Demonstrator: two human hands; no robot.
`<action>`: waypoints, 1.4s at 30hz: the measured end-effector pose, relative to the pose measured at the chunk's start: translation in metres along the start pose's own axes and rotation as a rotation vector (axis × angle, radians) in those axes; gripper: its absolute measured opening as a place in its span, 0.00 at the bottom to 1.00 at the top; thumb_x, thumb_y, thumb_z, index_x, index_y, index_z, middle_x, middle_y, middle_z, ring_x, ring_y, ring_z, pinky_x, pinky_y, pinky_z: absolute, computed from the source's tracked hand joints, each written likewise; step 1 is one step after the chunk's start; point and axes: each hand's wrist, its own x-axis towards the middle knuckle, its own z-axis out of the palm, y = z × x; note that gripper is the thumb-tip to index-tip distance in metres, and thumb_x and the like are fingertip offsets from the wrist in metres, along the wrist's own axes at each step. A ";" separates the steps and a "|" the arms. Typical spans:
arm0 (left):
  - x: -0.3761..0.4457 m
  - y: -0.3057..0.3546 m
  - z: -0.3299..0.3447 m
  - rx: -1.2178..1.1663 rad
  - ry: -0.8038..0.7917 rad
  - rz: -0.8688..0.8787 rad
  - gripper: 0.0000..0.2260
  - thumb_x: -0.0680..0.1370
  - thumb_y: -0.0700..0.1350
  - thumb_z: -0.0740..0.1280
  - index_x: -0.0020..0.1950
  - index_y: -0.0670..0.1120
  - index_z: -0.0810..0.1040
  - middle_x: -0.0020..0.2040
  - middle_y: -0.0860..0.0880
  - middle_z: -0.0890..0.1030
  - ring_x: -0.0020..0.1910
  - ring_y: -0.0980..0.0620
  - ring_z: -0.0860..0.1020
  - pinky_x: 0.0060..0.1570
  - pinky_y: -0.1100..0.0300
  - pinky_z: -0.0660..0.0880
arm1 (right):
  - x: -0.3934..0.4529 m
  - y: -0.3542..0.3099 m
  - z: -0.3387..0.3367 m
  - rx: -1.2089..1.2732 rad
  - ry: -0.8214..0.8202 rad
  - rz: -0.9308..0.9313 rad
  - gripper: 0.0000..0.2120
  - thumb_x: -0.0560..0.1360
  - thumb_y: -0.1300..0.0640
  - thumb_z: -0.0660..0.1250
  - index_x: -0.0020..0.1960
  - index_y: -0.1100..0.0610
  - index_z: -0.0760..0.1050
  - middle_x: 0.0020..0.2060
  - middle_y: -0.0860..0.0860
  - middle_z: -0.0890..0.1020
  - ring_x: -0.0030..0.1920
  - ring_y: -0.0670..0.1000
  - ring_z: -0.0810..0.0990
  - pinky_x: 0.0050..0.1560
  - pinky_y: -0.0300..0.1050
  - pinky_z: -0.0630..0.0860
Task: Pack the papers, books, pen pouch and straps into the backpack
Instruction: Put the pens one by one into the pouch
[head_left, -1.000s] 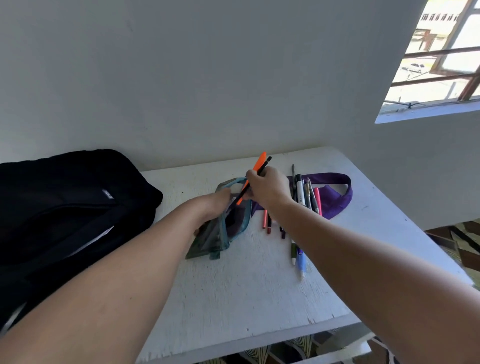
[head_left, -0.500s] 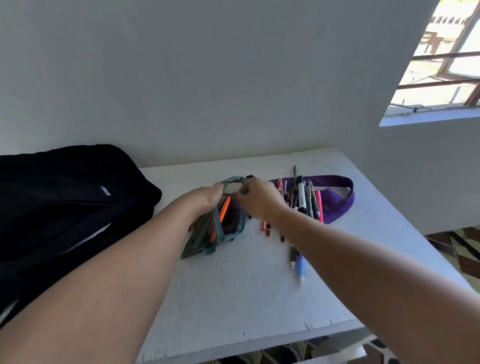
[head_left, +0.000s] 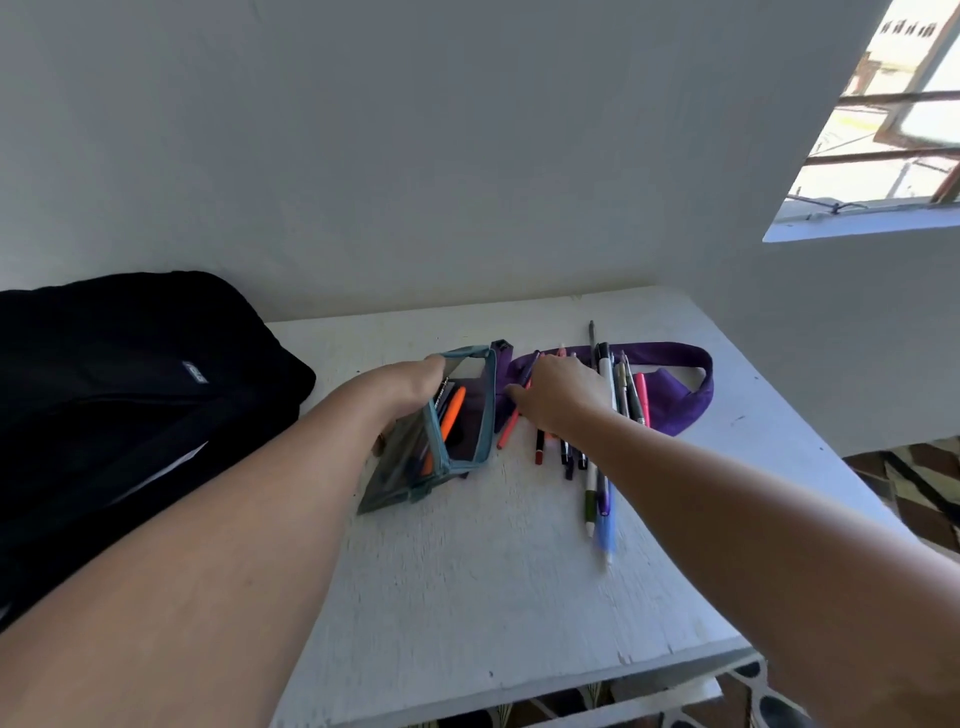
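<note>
Meanwhile the left hand (head_left: 410, 384) grips the rim of the teal pen pouch (head_left: 441, 436), holding it open on the white surface (head_left: 493, 571) with an orange pen (head_left: 445, 423) inside; the right hand (head_left: 558, 397) pinches a pen among the loose pens (head_left: 597, 467) on the purple strap (head_left: 680, 395); the black backpack (head_left: 130, 395) lies left.

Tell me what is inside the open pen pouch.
Inside the pen pouch, held open by the left hand, lies an orange pen beside a dark pen. The bottom is shadowed, so any other contents cannot be made out.
</note>
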 end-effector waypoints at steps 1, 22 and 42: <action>0.002 -0.001 0.000 -0.002 -0.003 -0.003 0.31 0.85 0.60 0.43 0.83 0.43 0.53 0.82 0.38 0.54 0.79 0.37 0.59 0.74 0.43 0.62 | 0.001 -0.002 0.001 -0.002 -0.014 0.007 0.24 0.81 0.38 0.65 0.35 0.54 0.70 0.32 0.50 0.78 0.33 0.53 0.78 0.39 0.46 0.74; 0.013 0.000 -0.001 0.009 0.010 -0.014 0.33 0.83 0.61 0.45 0.83 0.44 0.54 0.81 0.37 0.57 0.78 0.37 0.62 0.75 0.40 0.63 | 0.012 -0.010 0.003 0.121 -0.042 0.110 0.18 0.78 0.44 0.68 0.35 0.53 0.71 0.31 0.48 0.77 0.34 0.51 0.76 0.57 0.55 0.68; 0.005 -0.004 0.002 0.015 -0.008 0.028 0.32 0.84 0.61 0.45 0.83 0.44 0.53 0.82 0.39 0.56 0.79 0.38 0.59 0.76 0.41 0.60 | -0.013 -0.019 -0.003 0.061 -0.127 0.109 0.10 0.79 0.51 0.66 0.41 0.55 0.74 0.37 0.51 0.79 0.38 0.54 0.79 0.43 0.48 0.77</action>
